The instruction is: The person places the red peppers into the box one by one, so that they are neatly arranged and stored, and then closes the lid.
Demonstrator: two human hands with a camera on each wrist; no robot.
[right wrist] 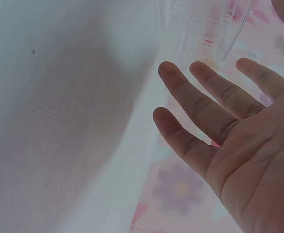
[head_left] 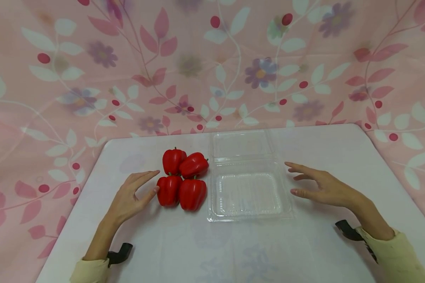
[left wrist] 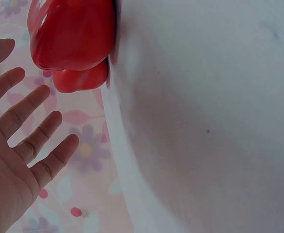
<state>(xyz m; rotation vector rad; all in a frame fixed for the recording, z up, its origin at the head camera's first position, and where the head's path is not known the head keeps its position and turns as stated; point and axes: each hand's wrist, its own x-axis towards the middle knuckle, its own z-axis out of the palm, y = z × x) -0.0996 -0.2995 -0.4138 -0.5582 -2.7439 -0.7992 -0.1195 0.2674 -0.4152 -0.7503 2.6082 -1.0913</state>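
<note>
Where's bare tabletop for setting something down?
Bare tabletop lies on the near side of the four red bell peppers and clear clamshell container; also beyond the right hand toward the right edge, and at the far-left corner. Crowded: the peppers cluster tightly beside the container, with the left hand close by.

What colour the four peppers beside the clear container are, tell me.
The peppers are bright, glossy red; the head view shows them best, with all four in sight.

In the left wrist view, the top edge crops one pepper (left wrist: pixel 71 34), which partly hides another pepper (left wrist: pixel 81 81); the left hand (left wrist: pixel 8 162) is cut off too. The right wrist view crops the box (right wrist: pixel 200 12) and right hand (right wrist: pixel 246 150); the head view, the bench (head_left: pixel 173 251) and both sleeves (head_left: pixel 398 257).
</note>
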